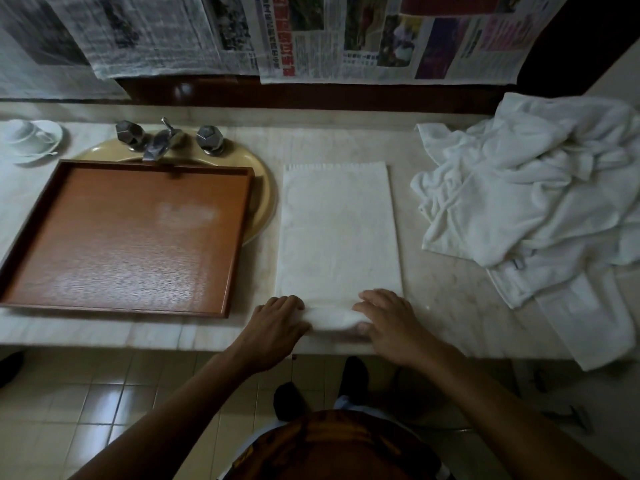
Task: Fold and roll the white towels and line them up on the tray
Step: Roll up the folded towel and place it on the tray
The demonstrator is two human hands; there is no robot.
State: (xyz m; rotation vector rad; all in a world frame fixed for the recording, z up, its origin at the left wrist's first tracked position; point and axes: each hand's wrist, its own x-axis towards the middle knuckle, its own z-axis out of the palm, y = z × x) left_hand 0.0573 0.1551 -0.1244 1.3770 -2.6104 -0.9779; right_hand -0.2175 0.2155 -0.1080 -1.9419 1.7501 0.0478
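Cup: a white ceramic cup [19, 133] stands on a white round saucer [48, 133], beyond the far left corner of the tray; what it holds cannot be seen.
Tray: a brown rectangular wooden tray [121, 237] with a low rim lies flat on the pale marble bench [450, 306]. Its floor shows bare wood grain and a pale sheen of light.
Basin: a beige oval basin [265, 199] sits under the tray's far right part. Only its rim shows past the tray's far and right edges, and the tray covers its bowl.
Tap: a chrome tap with two faceted knobs [162, 140] stands just beyond the tray's far edge.
Towel: a white folded towel [337, 230] lies flat on the bench just right of the tray, its long side running along the tray's right edge. Its near end is turned up into a short roll [332, 318], about level with the tray's near edge.
Left hand: the left hand [273, 327] has its grip curled over the roll's end nearer the tray.
Right hand: the right hand [388, 323] holds the roll's end farther from the tray, fingers over the top and thumb tucked against the near side.
Pile: a crumpled heap of white towels [536, 202] lies well right of the tray, past the flat towel. One piece hangs over the bench's near edge.
Wall: printed newspaper sheets [346, 36] hang beyond the tray.
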